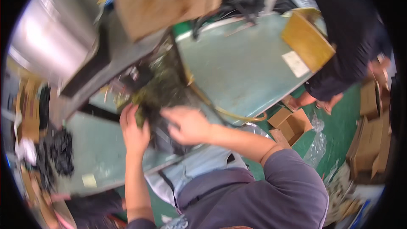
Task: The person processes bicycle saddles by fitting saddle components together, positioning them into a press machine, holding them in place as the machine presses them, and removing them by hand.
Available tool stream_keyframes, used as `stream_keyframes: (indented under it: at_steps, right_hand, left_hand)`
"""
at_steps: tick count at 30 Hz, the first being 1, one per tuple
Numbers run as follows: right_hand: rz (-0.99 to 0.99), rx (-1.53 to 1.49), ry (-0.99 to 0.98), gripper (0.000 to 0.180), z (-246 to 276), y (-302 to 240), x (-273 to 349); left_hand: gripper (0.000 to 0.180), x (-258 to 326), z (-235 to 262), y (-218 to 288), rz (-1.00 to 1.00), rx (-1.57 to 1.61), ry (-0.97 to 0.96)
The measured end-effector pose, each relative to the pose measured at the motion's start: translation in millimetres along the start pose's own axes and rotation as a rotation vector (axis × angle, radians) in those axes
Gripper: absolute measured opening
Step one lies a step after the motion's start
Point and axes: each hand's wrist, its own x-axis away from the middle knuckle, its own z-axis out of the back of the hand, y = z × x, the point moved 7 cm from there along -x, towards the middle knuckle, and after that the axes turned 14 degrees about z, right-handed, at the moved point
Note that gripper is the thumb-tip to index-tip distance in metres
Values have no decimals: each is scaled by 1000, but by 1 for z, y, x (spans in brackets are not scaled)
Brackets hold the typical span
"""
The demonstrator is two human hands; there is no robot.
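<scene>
My left hand [135, 133] is at the near side of a dark, grimy machine [163, 74]. Its thumb and fingers are apart, next to a yellowish-green part [139, 99] of that machine. My right hand [188, 125] reaches in from the right, smeared by motion, with forefinger and thumb spread and nothing visible between them. Between and below both hands lies a dark, soft-looking black mass [163, 133], too blurred to name. Where the fingertips meet the machine, details are lost in the blur.
A brown box [165, 0] stands on the machine's dark frame [114, 61]. The pale green table [237, 68] carries a yellow bin [307, 38], with a person standing beside it. Black bundles [61, 150] lie at the left. An open carton [290, 127] sits on the green floor.
</scene>
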Motion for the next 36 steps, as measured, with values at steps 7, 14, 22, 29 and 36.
stream_keyframes:
  at_steps: [7, 14, 22, 29, 36]
  right_hand:
    - [-40, 181, 137, 52, -25, 45, -39]
    - [-18, 190, 203, 52, -55, 59, -57]
    - [-113, 181, 174, 54, -59, 57, -46]
    - [-78, 192, 227, 56, -69, 82, -81]
    - [-32, 236, 282, 63, -75, 85, -83]
  left_hand:
    - [41, 5, -38, 3, 372, 297, 51]
    - [31, -17, -58, -29, 341, 80, 239]
    - [28, -10, -63, -31, 367, 93, 141]
    - [28, -52, -63, -44, 232, 59, 282]
    - [24, -55, -71, -54, 210, 49, 281]
